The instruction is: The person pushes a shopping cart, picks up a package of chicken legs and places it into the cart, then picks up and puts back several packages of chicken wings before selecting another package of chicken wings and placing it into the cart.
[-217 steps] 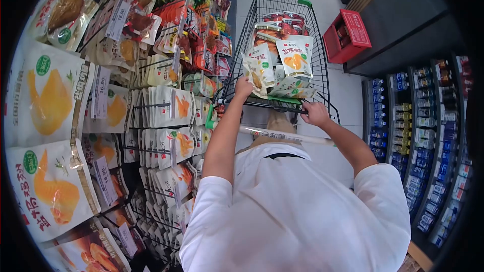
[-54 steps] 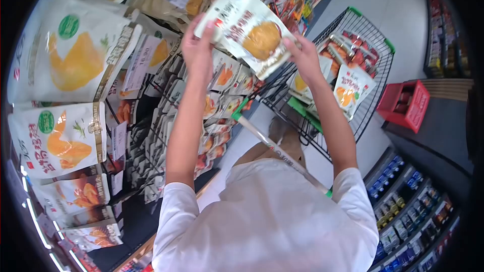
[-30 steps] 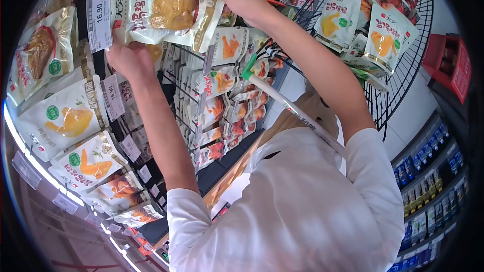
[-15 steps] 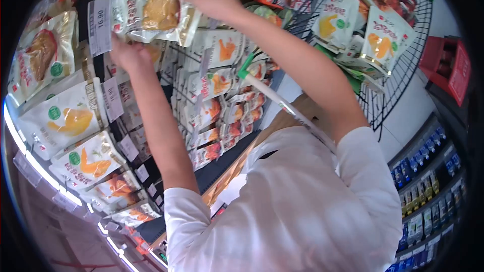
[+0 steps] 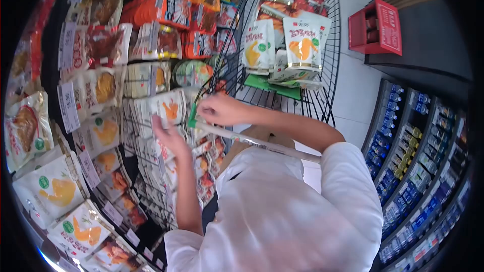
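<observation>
My left hand (image 5: 172, 138) is open, fingers stretched out, in front of hanging rows of white snack bags (image 5: 169, 108). Loosely curled, my right hand (image 5: 224, 110) is at the green-capped end of the shopping cart handle (image 5: 252, 138), overlapping it in this view; no bag shows in its fingers. To the left of both hands, a shiny vacuum-type pack of yellowish-brown poultry (image 5: 105, 88) is on the shelf beside a price tag (image 5: 69, 107). The wire cart (image 5: 330, 45) holds several white bags (image 5: 301, 45) with orange food pictures, plus red-brown packs behind them.
Shelves of packaged meat run down the left, with orange packs (image 5: 161, 12) at the upper part. A red box (image 5: 375, 29) stands right of the cart. Bottled drinks (image 5: 390, 121) fill racks on the right. Pale floor tiles (image 5: 353, 98) lie between.
Both hands have let go of the poultry pack, which is now on the shelf. They have drawn back toward my body, the right to the cart handle's end. My view has turned toward the cart.
</observation>
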`<state>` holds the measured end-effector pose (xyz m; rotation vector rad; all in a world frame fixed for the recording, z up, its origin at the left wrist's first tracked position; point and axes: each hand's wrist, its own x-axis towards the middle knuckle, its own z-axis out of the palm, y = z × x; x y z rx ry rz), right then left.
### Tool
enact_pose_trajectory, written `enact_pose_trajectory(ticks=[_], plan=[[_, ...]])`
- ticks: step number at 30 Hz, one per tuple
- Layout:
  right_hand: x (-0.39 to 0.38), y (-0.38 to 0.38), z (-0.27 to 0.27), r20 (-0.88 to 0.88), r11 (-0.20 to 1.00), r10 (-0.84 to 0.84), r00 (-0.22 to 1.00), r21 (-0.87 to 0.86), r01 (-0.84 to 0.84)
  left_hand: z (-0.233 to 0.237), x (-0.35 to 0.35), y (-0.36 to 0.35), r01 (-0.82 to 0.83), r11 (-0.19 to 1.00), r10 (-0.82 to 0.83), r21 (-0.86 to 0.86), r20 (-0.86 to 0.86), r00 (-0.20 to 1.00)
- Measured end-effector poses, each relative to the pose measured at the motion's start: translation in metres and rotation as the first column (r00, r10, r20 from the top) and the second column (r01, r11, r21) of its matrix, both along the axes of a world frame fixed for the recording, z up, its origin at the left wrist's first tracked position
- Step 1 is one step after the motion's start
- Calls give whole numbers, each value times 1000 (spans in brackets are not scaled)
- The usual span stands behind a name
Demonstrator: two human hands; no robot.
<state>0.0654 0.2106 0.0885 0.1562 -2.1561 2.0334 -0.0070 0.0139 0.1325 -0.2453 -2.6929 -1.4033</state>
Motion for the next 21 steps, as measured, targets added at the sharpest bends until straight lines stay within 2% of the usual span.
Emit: enact_pose_trajectory(ticks=[1, 2, 4, 5, 7, 9, 10, 14, 17, 20, 21], plan=[[28, 5, -15, 40, 998, 21, 999, 51, -23, -21, 26, -2, 46, 994, -32, -100, 135, 990], [57, 15, -17, 46, 981, -8, 999, 196, -1, -43, 43, -9, 203, 970, -182, -130, 160, 970], [113, 40, -6, 208, 942, -8, 978, 330, -63, -54, 71, 4, 348, 890, -326, -295, 123, 937], [138, 45, -10, 284, 916, -25, 959, 390, -92, -48, 78, 14, 352, 820, -357, -452, 79, 931], [183, 55, 23, 26, 787, -210, 977, 598, 153, -55, 79, 25, 320, 799, -348, -509, 43, 936], [222, 50, 42, 124, 753, -333, 935, 632, 184, -65, 68, 35, 328, 803, -409, -497, -59, 911], [247, 44, 40, 176, 744, -342, 923, 651, 152, -68, 63, 38, 333, 803, -435, -494, -103, 895], [310, 37, 39, 303, 644, -434, 848, 763, 58, -72, 49, 49, 380, 818, -473, -431, -129, 872], [322, 48, 11, 204, 520, -519, 830, 846, 118, -69, 54, 68, 382, 819, -472, -429, -122, 873], [329, 63, -31, 230, 461, -646, 728, 878, 132, -77, 64, 93, 357, 837, -455, -414, -166, 875], [329, 70, -33, 203, 438, -653, 730, 887, 145, -79, 66, 101, 352, 839, -455, -415, -180, 872]])
